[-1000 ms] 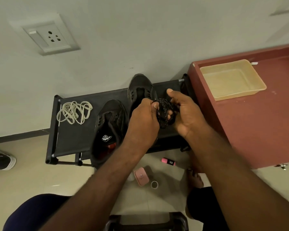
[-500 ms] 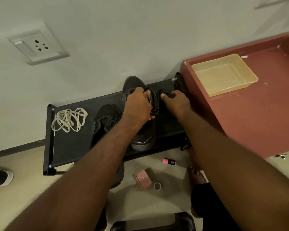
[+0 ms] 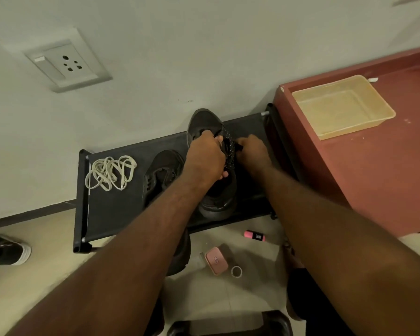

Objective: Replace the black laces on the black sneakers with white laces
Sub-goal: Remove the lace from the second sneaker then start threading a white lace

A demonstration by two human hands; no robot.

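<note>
Two black sneakers stand on a low black rack (image 3: pixel 107 214). The right sneaker (image 3: pixel 218 197) points toward the wall; the left sneaker (image 3: pixel 163 175) lies beside it, partly behind my left forearm. A bundle of black lace (image 3: pixel 229 151) sits over the right sneaker between my hands. My left hand (image 3: pixel 205 158) grips the bundle from the left. My right hand (image 3: pixel 251 151) pinches the lace's end from the right. A loose pile of white laces (image 3: pixel 110 172) lies on the rack's left end.
A red-brown cabinet (image 3: pixel 386 178) stands right of the rack, with a beige tray (image 3: pixel 383 110) on top. On the floor lie a pink highlighter (image 3: pixel 254 235), a pink case (image 3: pixel 216 260), a tape ring (image 3: pixel 236 271) and another shoe (image 3: pixel 7 249) at far left.
Both hands have carried the black lace bundle forward from near my body down over the right sneaker. The view has shifted slightly with them.
</note>
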